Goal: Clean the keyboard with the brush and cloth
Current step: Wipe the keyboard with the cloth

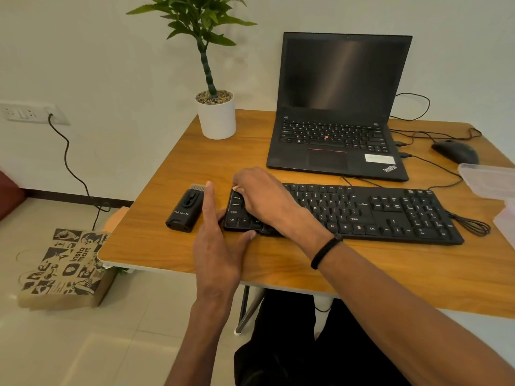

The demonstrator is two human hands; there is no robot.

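The black wired keyboard (390, 213) lies across the wooden table. My left hand (217, 243) braces its left end, thumb at the front edge, fingers along the side, index finger straight. My right hand (264, 196), with a black band on its wrist, rests palm down on the keys at the left end, fingers curled. A small pale bit shows at its fingertips; what it is cannot be told. The black brush tool (185, 208) lies on the table just left of the keyboard, bristles pointing away from me, untouched. No cloth is plainly visible.
An open black laptop (337, 112) stands behind the keyboard. A white potted plant (216, 118) is at the back left, a mouse (455, 151) and cables at the back right, and a clear plastic box (490, 179) at the right edge. A printed paper bag (64, 268) sits on the floor.
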